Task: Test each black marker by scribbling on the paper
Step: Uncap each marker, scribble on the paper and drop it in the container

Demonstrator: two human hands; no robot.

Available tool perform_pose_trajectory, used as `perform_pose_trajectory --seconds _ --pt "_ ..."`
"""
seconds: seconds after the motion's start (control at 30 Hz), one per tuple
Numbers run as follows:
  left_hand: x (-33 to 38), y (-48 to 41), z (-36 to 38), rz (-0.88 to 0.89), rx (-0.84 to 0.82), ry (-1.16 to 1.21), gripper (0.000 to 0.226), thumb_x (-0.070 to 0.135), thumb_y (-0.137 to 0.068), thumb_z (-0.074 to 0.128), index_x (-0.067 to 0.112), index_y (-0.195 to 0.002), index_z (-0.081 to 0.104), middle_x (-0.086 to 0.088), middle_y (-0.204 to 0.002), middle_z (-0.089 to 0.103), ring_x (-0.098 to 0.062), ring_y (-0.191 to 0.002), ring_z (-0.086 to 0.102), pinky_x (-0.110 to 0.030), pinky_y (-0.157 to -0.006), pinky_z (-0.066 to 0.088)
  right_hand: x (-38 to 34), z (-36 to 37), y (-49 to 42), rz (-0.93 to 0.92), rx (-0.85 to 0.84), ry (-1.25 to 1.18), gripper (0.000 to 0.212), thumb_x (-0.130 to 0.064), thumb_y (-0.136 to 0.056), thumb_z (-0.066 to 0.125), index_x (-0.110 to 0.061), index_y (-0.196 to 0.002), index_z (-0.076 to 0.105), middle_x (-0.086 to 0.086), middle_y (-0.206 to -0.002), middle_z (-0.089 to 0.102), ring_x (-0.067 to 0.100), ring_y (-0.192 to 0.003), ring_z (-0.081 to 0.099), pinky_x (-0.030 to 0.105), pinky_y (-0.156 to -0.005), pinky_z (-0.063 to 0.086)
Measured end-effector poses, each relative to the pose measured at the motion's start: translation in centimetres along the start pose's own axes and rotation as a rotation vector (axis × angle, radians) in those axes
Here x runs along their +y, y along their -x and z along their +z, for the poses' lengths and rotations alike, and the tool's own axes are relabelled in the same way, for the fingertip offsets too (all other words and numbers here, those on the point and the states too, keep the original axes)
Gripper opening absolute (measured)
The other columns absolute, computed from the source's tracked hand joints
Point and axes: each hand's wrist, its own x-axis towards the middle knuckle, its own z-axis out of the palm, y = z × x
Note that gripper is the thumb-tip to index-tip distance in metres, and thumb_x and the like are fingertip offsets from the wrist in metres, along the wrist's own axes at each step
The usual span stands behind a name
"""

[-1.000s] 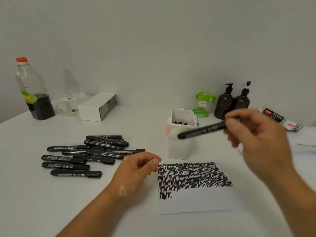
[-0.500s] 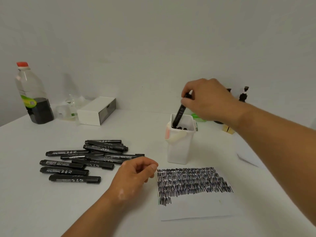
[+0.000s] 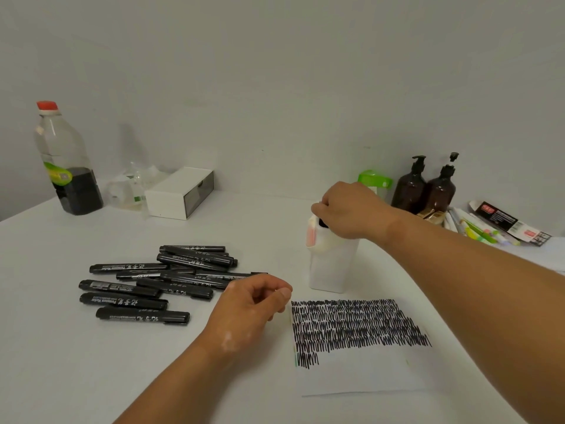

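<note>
A sheet of paper [image 3: 360, 371] lies on the table, its upper half covered in rows of black scribble. Several black markers [image 3: 159, 283] lie capped in a loose pile to its left. Behind the paper stands a white container [image 3: 333, 267]. My right hand [image 3: 348, 209] sits on the container's top, fingers curled round the end of a black marker [image 3: 322, 222] that is almost fully inside. My left hand [image 3: 253, 304] rests on the table between the pile and the paper's left edge, fingers loosely curled, holding nothing.
At the back left stand a plastic bottle [image 3: 65, 166] of dark liquid, clear packaging and a white box [image 3: 179, 194]. Two brown pump bottles [image 3: 428, 188], a green-lidded jar [image 3: 376, 179] and a heap of pens and packets [image 3: 501, 224] are at the back right.
My right hand carried the marker from above the paper to the white container and has pushed it down inside. My left hand has stayed put.
</note>
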Motion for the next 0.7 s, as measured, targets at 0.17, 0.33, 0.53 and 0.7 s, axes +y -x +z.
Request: perform_pose_trajectory --seconds 0.17,0.33,0.53,0.7 --pt "0.1 0.0 0.0 0.002 0.002 -0.011 0.014 0.025 -0.092 0.069 0.035 -0.086 0.075 0.006 -0.067 0.069 -0.003 -0.059 0.055 -0.017 -0.058 0.047 0.1 0.9 0.0 -0.014 -0.041 0.004 0.06 -0.061 -0.1 0.038 -0.014 -0.067 0.057 0.002 -0.072 0.052 0.012 -0.064 0.044 0.03 -0.054 0.031" --pt "0.0 -0.1 0.0 -0.007 -0.005 -0.012 0.014 0.025 -0.092 0.069 0.035 -0.085 0.075 0.007 -0.066 0.067 -0.003 -0.059 0.053 -0.019 -0.059 0.047 0.0 0.6 0.2 0.0 -0.044 0.0 0.065 -0.067 -0.099 0.036 -0.015 -0.064 0.055 0.002 -0.071 0.052 0.017 -0.066 0.046 0.031 -0.057 0.033" --pt "-0.2 -0.1 -0.2 -0.01 0.006 -0.036 0.013 0.025 -0.092 0.069 0.035 -0.086 0.075 0.006 -0.066 0.067 -0.003 -0.058 0.053 -0.017 -0.058 0.046 0.2 -2.5 2.4 -0.028 0.124 -0.144 0.066 -0.06 -0.1 0.043 -0.002 -0.08 0.07 0.008 -0.083 0.074 0.028 -0.083 0.066 0.037 -0.075 0.054" --pt "-0.3 -0.2 -0.3 -0.014 0.023 -0.08 0.013 0.026 -0.091 0.07 0.036 -0.085 0.075 0.006 -0.067 0.068 -0.002 -0.058 0.053 -0.017 -0.057 0.045 1.7 -2.7 7.9 -0.076 0.428 -0.345 0.038 -0.054 -0.092 0.058 -0.024 -0.07 0.067 -0.008 -0.069 0.071 0.006 -0.065 0.06 0.022 -0.06 0.042"
